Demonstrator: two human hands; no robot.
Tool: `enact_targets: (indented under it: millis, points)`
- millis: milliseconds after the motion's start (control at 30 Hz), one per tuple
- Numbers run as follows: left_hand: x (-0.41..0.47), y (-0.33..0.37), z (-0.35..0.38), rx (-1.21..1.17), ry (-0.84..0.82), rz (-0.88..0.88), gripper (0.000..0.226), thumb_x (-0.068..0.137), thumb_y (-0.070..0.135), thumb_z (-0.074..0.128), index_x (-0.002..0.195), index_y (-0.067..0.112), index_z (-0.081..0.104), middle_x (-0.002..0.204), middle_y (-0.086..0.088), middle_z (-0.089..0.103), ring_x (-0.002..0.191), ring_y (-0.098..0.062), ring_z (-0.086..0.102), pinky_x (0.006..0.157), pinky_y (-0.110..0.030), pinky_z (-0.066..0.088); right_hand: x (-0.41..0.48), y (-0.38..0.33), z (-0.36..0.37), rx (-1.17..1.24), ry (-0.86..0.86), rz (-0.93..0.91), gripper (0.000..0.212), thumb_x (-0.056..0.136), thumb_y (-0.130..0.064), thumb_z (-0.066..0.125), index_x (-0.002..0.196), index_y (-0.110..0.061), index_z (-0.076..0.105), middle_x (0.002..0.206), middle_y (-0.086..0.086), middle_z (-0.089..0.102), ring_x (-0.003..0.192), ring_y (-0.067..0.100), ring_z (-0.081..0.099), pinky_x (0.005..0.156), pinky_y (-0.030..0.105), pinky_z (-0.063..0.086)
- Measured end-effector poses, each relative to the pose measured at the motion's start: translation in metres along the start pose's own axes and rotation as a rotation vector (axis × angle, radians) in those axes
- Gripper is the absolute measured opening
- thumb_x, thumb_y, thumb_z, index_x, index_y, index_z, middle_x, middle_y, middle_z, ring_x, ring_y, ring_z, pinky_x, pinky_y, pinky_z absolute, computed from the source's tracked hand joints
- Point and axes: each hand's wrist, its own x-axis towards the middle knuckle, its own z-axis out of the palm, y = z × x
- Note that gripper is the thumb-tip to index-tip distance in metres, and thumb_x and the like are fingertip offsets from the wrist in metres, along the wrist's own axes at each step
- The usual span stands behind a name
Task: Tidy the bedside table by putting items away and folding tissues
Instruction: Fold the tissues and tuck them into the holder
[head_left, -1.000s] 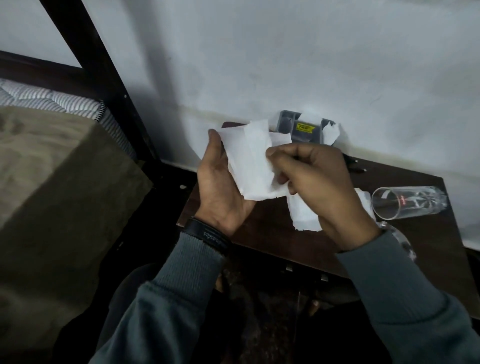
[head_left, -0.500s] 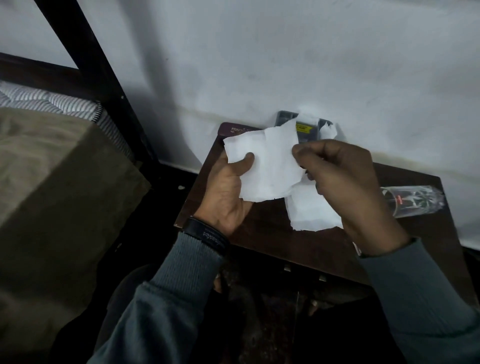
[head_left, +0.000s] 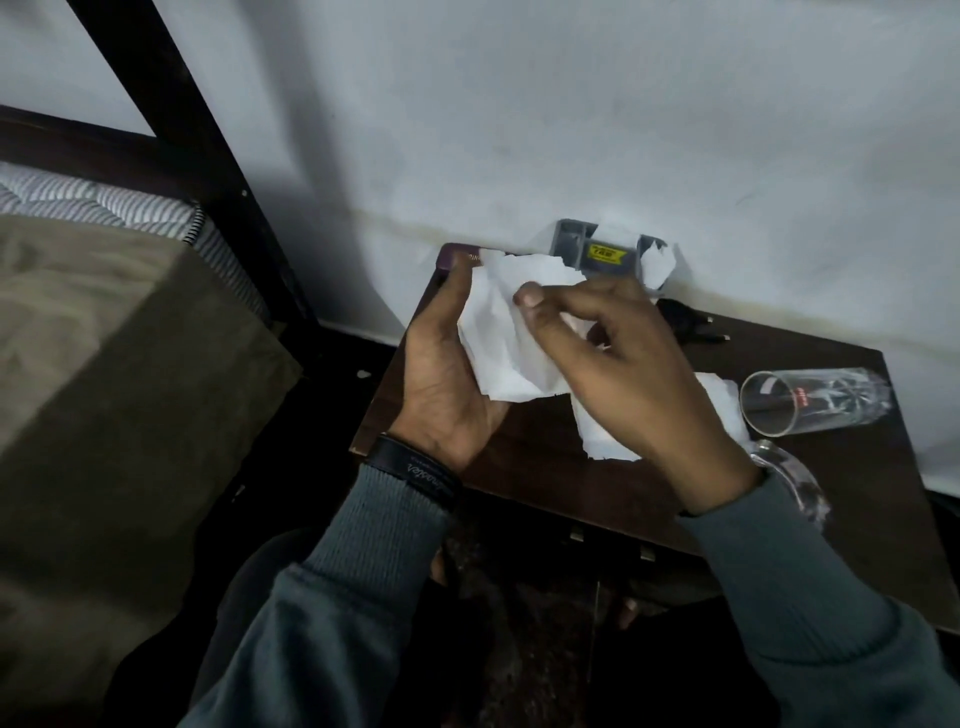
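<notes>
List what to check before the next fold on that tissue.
1. Grip: the left hand holds the tissue, the right hand pinches its top edge: ok.
2. Smoothness: the sheet is creased: not ok.
3. Corner alignment: hidden by the right hand: cannot tell.
4. Remaining work: the second tissue lies loose on the bedside table: not ok.
5. Hazard: the drinking glass lies on its side: not ok.
</notes>
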Motion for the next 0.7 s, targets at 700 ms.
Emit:
enact_targets:
  millis: [700]
  points:
    - [0.002, -0.012, 0.004, 0.303, 0.128, 0.007, 0.035, 0.100, 0.005, 0.060, 0.135, 0.009, 0.061, 0.132, -0.022, 0.068, 0.122, -0.042, 0.066, 0.095, -0.060, 0.057, 0.008, 0.026, -0.002, 0.351, -0.219, 0.314, 0.023, 0.102, -0.019, 0.062, 0.124, -0.017, 0.068, 0.112, -0.005, 0.075, 0.099, 0.010, 0.073, 0.079, 0.025, 0.059]
